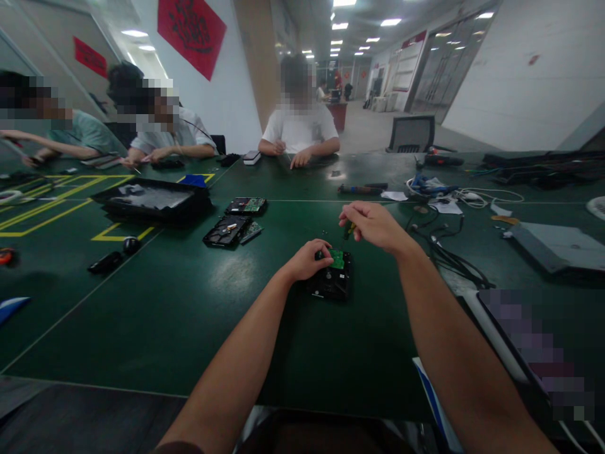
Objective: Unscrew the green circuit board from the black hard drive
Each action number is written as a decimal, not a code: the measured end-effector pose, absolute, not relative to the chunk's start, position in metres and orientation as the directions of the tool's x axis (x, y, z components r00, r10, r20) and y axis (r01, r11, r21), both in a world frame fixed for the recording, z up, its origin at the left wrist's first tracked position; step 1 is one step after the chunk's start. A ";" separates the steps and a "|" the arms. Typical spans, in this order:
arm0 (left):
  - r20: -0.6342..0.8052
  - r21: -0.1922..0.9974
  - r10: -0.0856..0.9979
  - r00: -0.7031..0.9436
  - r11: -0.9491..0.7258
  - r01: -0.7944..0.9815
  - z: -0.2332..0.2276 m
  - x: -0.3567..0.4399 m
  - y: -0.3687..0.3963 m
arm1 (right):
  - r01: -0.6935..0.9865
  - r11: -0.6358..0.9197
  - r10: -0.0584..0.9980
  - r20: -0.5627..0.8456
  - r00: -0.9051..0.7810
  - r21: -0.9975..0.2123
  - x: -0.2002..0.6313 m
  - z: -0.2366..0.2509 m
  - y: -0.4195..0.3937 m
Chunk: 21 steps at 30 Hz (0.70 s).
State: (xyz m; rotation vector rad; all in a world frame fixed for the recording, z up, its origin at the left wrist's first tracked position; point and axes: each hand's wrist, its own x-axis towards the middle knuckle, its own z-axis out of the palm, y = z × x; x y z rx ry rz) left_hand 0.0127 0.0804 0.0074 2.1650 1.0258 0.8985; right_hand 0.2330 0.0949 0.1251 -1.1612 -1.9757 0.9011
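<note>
A black hard drive (329, 285) with a green circuit board (337, 259) on its upper side lies on the table in front of me. My left hand (309, 260) is closed at the drive's far left edge, its thumb and fingers bent over the board; the fingertips are partly hidden. Beyond and to the right, my right hand (371, 226) is raised above the table. It is wrapped round a small screwdriver (348, 229) with a yellow and dark handle, pointing down and apart from the drive. Tiny screws (324, 232) lie just beyond the drive.
Further left are more hard drives (227, 231), a loose circuit board (251, 231) and a black tray (150, 200). Cables (456, 255), a grey metal case (560, 246) and a screen (529, 340) are on the right. Several people sit across the green table (155, 328).
</note>
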 end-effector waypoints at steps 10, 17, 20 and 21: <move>0.292 0.731 0.833 0.470 -0.511 0.452 0.007 0.012 0.081 | 0.572 0.419 0.905 0.273 -0.326 -0.705 0.238 0.125 0.098; 0.291 0.733 0.831 0.475 -0.512 0.448 0.010 0.014 0.079 | 0.518 0.418 0.897 0.251 -0.362 -0.747 0.235 0.130 0.092; 0.288 0.735 0.832 0.474 -0.509 0.448 0.011 0.013 0.078 | 0.484 0.384 0.906 0.217 -0.364 -0.786 0.233 0.127 0.093; 0.288 0.735 0.833 0.473 -0.509 0.448 0.010 0.013 0.079 | 0.471 0.377 0.907 0.215 -0.362 -0.798 0.234 0.126 0.094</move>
